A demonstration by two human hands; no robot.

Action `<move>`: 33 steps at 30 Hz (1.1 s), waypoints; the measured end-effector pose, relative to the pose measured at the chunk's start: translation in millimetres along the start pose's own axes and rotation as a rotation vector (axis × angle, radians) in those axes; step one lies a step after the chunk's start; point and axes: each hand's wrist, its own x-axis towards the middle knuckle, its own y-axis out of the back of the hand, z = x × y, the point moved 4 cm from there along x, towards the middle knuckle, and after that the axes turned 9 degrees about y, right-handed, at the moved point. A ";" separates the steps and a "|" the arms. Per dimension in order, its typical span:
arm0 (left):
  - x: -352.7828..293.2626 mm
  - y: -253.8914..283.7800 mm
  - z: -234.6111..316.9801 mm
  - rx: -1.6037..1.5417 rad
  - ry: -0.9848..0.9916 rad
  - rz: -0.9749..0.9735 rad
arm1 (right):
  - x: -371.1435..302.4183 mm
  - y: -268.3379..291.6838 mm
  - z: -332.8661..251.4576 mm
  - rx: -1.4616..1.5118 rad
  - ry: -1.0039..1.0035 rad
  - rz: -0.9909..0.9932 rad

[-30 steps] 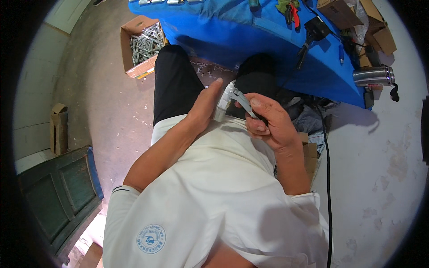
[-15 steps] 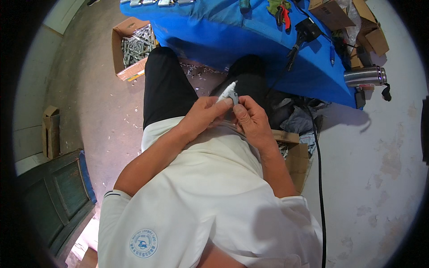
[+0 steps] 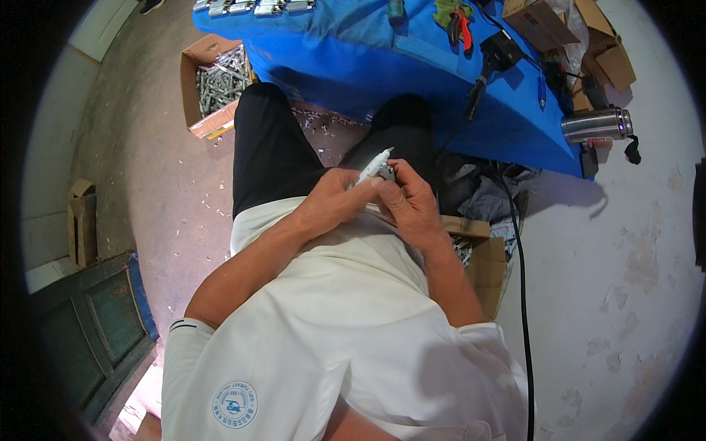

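Over my lap, my left hand (image 3: pixel 334 197) is closed round a white tube with a narrow pointed tip (image 3: pixel 376 165); the tip points up and to the right. Pressed close beside it, my right hand (image 3: pixel 412 197) pinches a small grey metal part (image 3: pixel 387 173) between thumb and fingers. Most of that part is hidden by the fingers, so its kind does not show. The two thumbs meet or nearly meet, and the tube lies right against the grey part.
Ahead is a table with a blue cloth (image 3: pixel 331 66), bearing several silver metal parts (image 3: pixel 268 7), red-handled pliers (image 3: pixel 461 33), a black plug (image 3: pixel 500 51) and a steel flask (image 3: pixel 597 125). A carton of metal pieces (image 3: pixel 220 81) stands left. A black cable (image 3: pixel 523 294) hangs at right.
My right hand has turned and closed in, its thumb now nearer my left thumb. The grey part has tilted and is more covered. The white tube has tipped slightly to the right.
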 end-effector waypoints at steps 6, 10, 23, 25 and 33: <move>-3.9 -1.5 -6.7 -0.192 0.060 -0.200 | -2.3 18.6 2.1 -0.320 0.213 -0.074; -4.6 -4.4 -4.9 -0.255 0.054 -0.280 | 0.3 16.9 -9.3 -0.422 0.307 -0.069; -5.9 -6.6 0.5 -0.341 0.122 -0.380 | 1.7 29.9 -14.0 -0.642 0.428 -0.145; -7.0 -9.6 2.4 -0.400 0.126 -0.428 | -0.1 29.0 -12.9 -0.477 0.337 -0.114; -3.9 -11.5 -0.9 -0.440 0.191 -0.392 | -2.8 29.9 -25.1 -0.643 0.371 -0.015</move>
